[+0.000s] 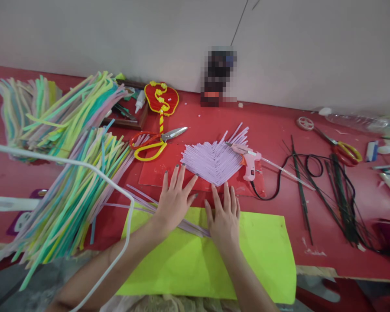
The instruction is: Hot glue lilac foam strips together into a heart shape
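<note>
My left hand is open, fingers spread, palm down, its fingertips near the lower left edge of a purple piece made of strips laid in a V pattern. My right hand also lies palm down with fingers apart, just below the piece's lower tip. Neither hand holds anything. The purple piece rests on a red sheet. A pink glue gun with a clear glue stick lies over its right side. Loose purple strips pass beneath my left hand, partly across a yellow-green sheet.
Bundles of coloured fuzzy strips cover the left side. Scissors and a red-and-yellow fan-shaped ornament lie behind. At right are dark stems, a black cord, more scissors and a plastic bottle. A white cable crosses in front.
</note>
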A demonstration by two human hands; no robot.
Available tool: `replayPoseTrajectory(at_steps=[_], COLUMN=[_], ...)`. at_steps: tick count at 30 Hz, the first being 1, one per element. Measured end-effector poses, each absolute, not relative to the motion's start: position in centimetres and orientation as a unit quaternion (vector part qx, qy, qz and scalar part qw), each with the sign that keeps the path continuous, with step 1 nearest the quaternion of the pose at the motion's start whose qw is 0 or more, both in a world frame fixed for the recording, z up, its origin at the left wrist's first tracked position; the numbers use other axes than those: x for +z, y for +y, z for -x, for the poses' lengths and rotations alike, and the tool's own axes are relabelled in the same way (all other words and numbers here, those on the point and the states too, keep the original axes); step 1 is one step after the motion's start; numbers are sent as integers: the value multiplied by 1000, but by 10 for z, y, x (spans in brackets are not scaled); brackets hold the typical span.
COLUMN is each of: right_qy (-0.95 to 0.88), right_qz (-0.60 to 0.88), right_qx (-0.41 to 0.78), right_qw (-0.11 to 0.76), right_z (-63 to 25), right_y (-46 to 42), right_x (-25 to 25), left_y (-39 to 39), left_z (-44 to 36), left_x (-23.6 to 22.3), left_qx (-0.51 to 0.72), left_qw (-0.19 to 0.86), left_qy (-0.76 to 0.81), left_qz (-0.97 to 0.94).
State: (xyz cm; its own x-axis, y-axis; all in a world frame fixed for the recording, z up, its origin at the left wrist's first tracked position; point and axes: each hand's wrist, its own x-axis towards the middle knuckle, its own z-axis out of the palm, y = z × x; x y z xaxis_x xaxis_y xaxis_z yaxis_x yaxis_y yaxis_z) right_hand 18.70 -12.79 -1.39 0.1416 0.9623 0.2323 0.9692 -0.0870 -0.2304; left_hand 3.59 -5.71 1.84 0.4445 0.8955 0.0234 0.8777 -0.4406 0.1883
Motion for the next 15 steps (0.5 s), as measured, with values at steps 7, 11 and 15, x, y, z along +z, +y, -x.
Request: replayPoseTrajectory(at_steps=[7,11,15], right_qy=[-651,-652,-652], right_qz=[738,738,738], right_qx=[-8,-5,3], right_qw=[175,173,175], right_z=[-186,-186,-186], right_y=[-127,-127,-128], right_x=[-11,-12,-12], left_y=[-58,-59,-59], left_z=[-35,-36,-36], left_x=[20,19,18], left_qx=[56,58,59], left_qw=[71,68,69], left_qy=[529,530,530], left_qz=[-844,-844,-843])
